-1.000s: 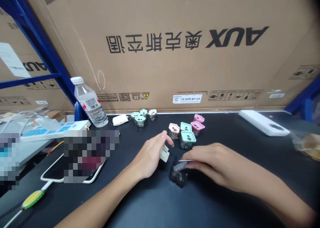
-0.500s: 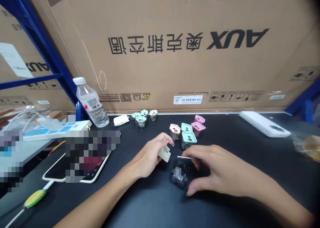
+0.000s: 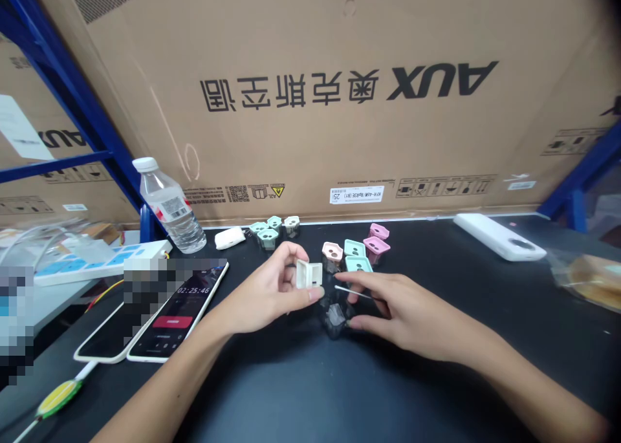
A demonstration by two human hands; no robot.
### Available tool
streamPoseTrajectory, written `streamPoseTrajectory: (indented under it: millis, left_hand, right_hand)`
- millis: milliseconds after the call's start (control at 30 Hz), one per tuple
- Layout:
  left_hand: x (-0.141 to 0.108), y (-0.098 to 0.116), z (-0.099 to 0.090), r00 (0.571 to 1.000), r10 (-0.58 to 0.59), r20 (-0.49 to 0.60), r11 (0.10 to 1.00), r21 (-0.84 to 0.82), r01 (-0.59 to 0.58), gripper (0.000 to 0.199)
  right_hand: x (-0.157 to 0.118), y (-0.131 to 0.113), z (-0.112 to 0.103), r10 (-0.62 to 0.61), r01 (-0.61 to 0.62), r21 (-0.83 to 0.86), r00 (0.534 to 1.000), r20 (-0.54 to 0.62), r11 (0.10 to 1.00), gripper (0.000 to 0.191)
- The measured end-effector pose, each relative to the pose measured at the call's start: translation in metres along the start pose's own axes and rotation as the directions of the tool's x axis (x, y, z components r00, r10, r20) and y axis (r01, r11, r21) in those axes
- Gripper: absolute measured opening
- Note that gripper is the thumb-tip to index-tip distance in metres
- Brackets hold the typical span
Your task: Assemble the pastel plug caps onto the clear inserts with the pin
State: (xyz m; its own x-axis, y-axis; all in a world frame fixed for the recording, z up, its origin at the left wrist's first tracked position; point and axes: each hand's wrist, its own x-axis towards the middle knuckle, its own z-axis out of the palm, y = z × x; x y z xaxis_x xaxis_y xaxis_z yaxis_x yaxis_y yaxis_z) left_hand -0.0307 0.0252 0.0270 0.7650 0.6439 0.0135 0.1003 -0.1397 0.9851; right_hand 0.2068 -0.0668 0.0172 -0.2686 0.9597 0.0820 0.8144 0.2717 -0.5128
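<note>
My left hand [image 3: 272, 288] pinches a small off-white plastic cap [image 3: 307, 274], its hollow side turned toward me. My right hand [image 3: 388, 301] keeps a thin silvery rod [image 3: 347, 291] in its curled fingers. The same hand's thumb and index finger reach around a dark translucent block [image 3: 334, 317], which has a clear piece in its middle. Just behind my hands stand small dark-bodied blocks with coloured tops: a peach one [image 3: 332, 252], mint ones [image 3: 358, 264] and pink ones [image 3: 377, 245].
More mint-topped blocks [image 3: 268, 238] and a cream one [image 3: 292, 226] stand farther back, near a white case [image 3: 229, 238]. A water bottle [image 3: 172, 210], two phones [image 3: 169, 323] and a power strip [image 3: 107, 265] lie left. A white device [image 3: 499, 237] is at right. A large carton [image 3: 291, 139] backs the table.
My left hand has raised the cap and turned its hollow side toward me. My right hand has closed in around the dark block, still with the rod. The camera view has shifted slightly.
</note>
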Motion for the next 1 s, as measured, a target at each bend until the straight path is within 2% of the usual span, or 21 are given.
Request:
streamPoseTrajectory:
  millis: [167, 367, 467, 567, 633, 733, 833, 900, 1000]
  left_hand:
    - [0.004, -0.001, -0.003, 1.0, 0.014, -0.026, 0.991, 0.136, -0.01, 0.048]
    - [0.001, 0.006, 0.001, 0.995, 0.072, 0.074, 0.946, 0.31, -0.091, 0.051]
    - [0.0, 0.008, 0.003, 0.992, 0.054, 0.113, 0.93, 0.356, -0.091, 0.05]
    - [-0.001, 0.007, 0.004, 0.993, 0.033, 0.111, 0.929, 0.362, -0.072, 0.051]
    - [0.0, 0.006, 0.004, 0.997, 0.018, 0.074, 0.942, 0.333, -0.042, 0.057]
    - [0.001, 0.006, 0.006, 1.0, -0.008, -0.001, 0.968, 0.251, 0.008, 0.059]
    - [0.002, 0.007, 0.009, 0.998, -0.058, -0.021, 0.977, 0.204, 0.061, 0.05]
    - [0.003, 0.005, 0.01, 0.996, -0.085, -0.001, 0.981, 0.175, 0.083, 0.045]
    - [0.005, 0.001, 0.013, 0.995, -0.102, -0.003, 0.98, 0.17, 0.101, 0.04]
  right_hand:
    - [0.001, 0.0, -0.007, 0.016, -0.016, -0.003, 0.997, -0.071, 1.0, 0.05]
    - [0.005, -0.008, -0.01, 0.053, -0.05, 0.023, 0.989, -0.137, 0.998, 0.029]
    - [0.005, -0.008, -0.012, 0.074, -0.07, 0.032, 0.983, -0.17, 0.997, 0.028]
    - [0.003, -0.008, -0.015, 0.081, -0.074, 0.046, 0.981, -0.175, 0.996, 0.028]
    - [0.001, -0.007, -0.017, 0.063, -0.053, 0.076, 0.99, -0.125, 0.996, 0.032]
    - [0.0, -0.006, -0.013, 0.021, -0.017, 0.12, 0.999, -0.03, 0.993, 0.057]
    - [0.003, -0.004, -0.003, 0.03, -0.03, 0.143, 1.0, 0.005, 0.989, 0.067]
    - [0.007, -0.002, 0.006, 0.047, -0.048, 0.182, 0.999, 0.011, 0.982, 0.066]
    - [0.012, -0.002, 0.016, 0.058, -0.061, 0.238, 0.998, 0.018, 0.969, 0.043]
